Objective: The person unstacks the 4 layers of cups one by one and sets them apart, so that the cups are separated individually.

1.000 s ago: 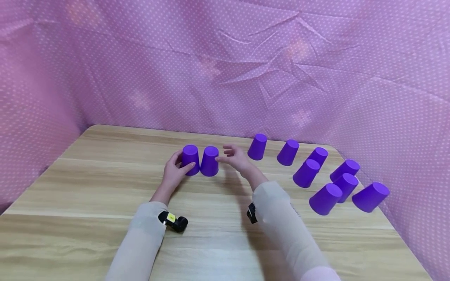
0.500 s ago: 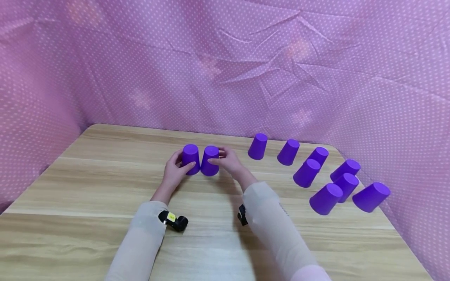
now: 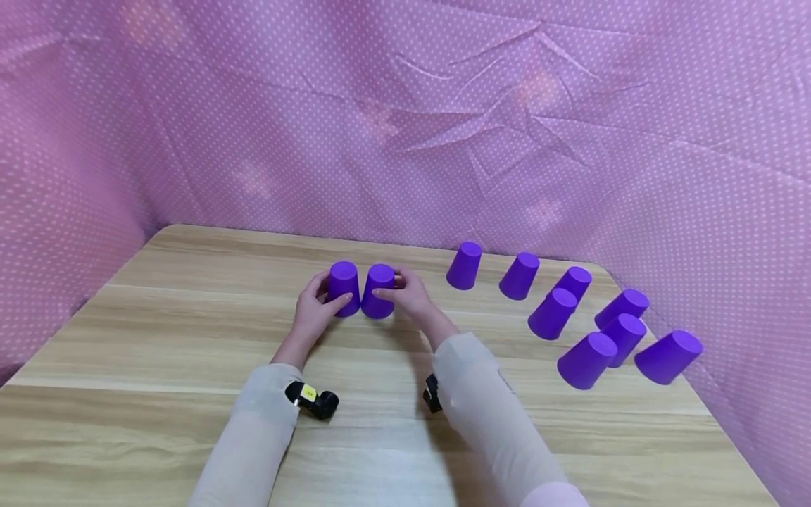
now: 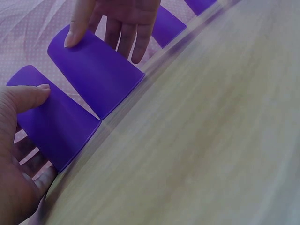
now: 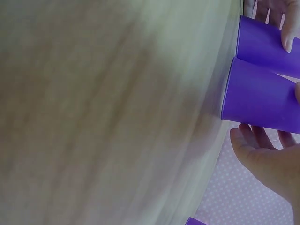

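Two purple cups stand upside down side by side on the wooden table point(image 3: 374, 408), their rims meeting at the base. My left hand point(image 3: 312, 310) grips the left cup point(image 3: 343, 279), thumb across its near side and the other fingers behind it. Around the right cup point(image 3: 379, 303) curls my right hand point(image 3: 413, 296), its thumb point(image 4: 77, 28) on the near face. In the left wrist view the fingers of the right hand reach behind that cup. The right wrist view shows the right cup point(image 5: 262, 96) with its rim down at the tabletop.
Several more upside-down purple cups stand to the right, among them a back one point(image 3: 464, 266), a front one point(image 3: 587, 360) and one near the right edge point(image 3: 669, 357). A pink dotted cloth point(image 3: 405, 141) hangs behind and at both sides of the table.
My right hand has moved left from beside the right cup and taken hold of it. The left hand has kept its grip in place, and the cups have not moved.
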Tool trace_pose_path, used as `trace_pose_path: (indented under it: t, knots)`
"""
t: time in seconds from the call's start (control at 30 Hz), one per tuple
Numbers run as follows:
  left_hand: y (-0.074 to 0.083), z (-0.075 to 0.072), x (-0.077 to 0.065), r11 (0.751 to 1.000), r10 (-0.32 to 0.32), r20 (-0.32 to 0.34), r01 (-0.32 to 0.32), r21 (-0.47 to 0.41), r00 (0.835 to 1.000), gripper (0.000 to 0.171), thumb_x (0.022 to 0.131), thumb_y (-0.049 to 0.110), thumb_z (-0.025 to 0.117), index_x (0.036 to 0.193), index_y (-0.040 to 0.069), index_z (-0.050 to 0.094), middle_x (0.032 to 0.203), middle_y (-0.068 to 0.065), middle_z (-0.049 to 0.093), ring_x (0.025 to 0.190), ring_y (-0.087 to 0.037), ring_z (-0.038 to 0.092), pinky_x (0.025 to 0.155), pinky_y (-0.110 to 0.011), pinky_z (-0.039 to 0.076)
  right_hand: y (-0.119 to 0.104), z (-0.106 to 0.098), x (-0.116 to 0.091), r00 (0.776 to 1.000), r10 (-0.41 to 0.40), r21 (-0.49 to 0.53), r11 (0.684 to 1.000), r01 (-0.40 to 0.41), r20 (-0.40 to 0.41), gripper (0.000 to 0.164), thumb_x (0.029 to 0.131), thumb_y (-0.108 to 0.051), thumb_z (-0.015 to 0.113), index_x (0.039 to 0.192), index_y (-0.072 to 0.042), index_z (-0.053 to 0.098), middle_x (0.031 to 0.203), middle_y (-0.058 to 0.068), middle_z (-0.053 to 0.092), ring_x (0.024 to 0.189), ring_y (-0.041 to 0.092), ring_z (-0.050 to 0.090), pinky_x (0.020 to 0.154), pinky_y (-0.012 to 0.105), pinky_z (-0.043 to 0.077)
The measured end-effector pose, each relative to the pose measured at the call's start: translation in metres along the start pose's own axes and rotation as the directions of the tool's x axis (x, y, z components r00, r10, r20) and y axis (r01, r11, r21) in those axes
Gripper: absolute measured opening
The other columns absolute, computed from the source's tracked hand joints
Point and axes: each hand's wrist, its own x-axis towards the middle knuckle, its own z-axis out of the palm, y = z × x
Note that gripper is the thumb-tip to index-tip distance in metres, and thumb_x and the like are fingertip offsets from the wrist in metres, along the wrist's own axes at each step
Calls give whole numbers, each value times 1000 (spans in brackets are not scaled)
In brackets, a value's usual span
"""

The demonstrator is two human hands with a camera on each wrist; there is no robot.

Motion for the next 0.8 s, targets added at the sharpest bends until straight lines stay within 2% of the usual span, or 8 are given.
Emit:
trace_pose_path:
  t: [0.2, 0.47, 0.67, 0.8]
  knots:
    - [-1, 0, 0, 1000, -1, 0, 1, -4, 1000, 64, 76, 11, 66, 130, 2, 34, 125, -20, 39, 114, -29, 38, 95, -33, 31, 1, -5, -5, 1000, 17, 30, 999, -17, -3, 51, 72, -7, 68, 118, -2, 47, 111, 17, 52, 102, 27, 49, 89, 36, 39]
    - [3, 0, 0, 1000, 3, -9, -3, 8, 1000, 63, 75, 11, 66, 129, 2, 35, 126, -21, 39, 115, -29, 36, 96, -34, 31, -6, -22, -15, 999, 26, 24, 999, -26, -18, 51, 73, -10, 68, 119, -4, 46, 111, 14, 53, 103, 23, 49, 87, 33, 41]
    - [3, 0, -1, 1000, -3, -15, 3, 1, 1000, 64, 75, 9, 66, 129, 1, 34, 126, -22, 38, 115, -31, 36, 96, -35, 31, -7, -38, -26, 999, -36, 64, 997, 36, 3, 47, 74, -6, 66, 117, -2, 48, 110, 13, 54, 102, 22, 49, 88, 31, 40]
    - [2, 1, -1, 1000, 3, -10, -3, 1, 1000, 64, 75, 8, 66, 130, 1, 34, 125, -22, 38, 114, -31, 36, 96, -36, 31, -6, -49, -35, 999, -46, 45, 998, 46, 0, 49, 74, -7, 66, 118, -3, 48, 111, 14, 54, 103, 22, 49, 88, 31, 40]
